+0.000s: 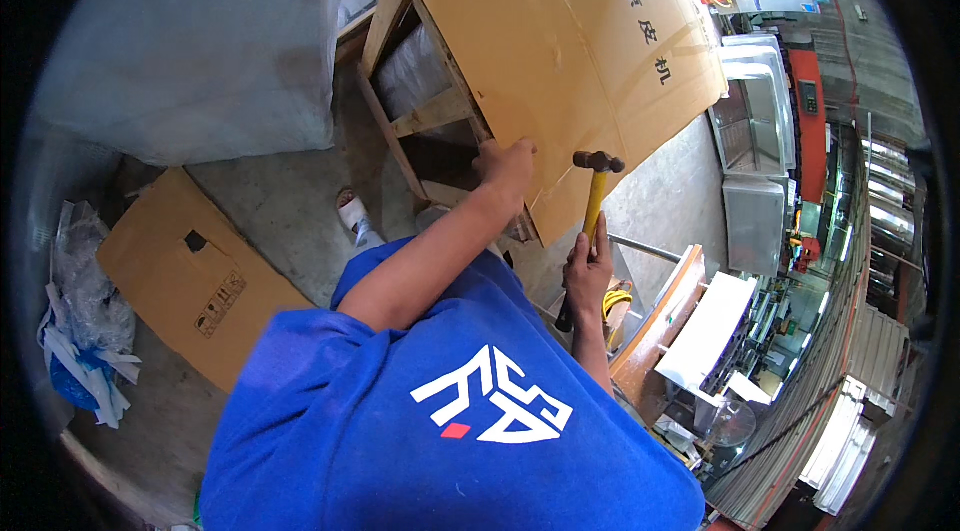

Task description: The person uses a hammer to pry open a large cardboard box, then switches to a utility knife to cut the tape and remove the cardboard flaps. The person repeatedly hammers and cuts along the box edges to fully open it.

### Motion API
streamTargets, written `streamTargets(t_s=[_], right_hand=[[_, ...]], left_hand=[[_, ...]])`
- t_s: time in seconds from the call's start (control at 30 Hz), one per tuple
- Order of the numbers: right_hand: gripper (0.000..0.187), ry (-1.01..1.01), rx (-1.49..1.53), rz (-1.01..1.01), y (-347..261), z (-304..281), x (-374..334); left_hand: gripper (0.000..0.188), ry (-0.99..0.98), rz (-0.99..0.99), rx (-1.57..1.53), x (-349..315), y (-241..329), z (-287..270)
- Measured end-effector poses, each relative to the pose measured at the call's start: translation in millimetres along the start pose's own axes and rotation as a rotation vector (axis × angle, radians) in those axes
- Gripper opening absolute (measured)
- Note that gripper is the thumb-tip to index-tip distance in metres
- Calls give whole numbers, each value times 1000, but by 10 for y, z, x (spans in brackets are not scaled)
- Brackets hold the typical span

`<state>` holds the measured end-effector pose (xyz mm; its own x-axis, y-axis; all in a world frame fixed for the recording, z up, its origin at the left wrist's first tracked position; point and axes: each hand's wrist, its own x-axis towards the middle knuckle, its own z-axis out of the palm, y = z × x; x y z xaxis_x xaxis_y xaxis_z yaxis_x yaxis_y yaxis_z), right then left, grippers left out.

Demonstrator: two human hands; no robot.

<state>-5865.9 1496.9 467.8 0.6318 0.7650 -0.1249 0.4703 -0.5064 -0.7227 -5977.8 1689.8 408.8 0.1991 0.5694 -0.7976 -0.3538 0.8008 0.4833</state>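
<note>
A wooden crate has a large brown cardboard sheet lying over its top. My left hand rests at the sheet's near edge, over the crate's frame, its fingers closed in a pinch. Whatever they hold is too small or hidden to make out. In my right hand is a hammer with a yellow shaft and a dark lower grip. The hammer stands upright, its rusty head raised just right of the sheet's near corner. Through the crate's open side, plastic-wrapped contents show.
At the left lie a flat cardboard piece and crumpled clear plastic. A large grey wrapped block stands behind them. To the right are metal cabinets and a wood-edged table with a yellow coil beside it.
</note>
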Motion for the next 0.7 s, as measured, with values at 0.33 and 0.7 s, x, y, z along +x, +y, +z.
streamTargets(t_s=[0.33, 0.7], right_hand=[[57, 2, 125, 118, -177, -19, 4], [58, -27, 78, 109, -51, 25, -44]], left_hand=[[21, -68, 4, -200, -60, 50, -83], [24, -57, 25, -133, -213, 116, -229]])
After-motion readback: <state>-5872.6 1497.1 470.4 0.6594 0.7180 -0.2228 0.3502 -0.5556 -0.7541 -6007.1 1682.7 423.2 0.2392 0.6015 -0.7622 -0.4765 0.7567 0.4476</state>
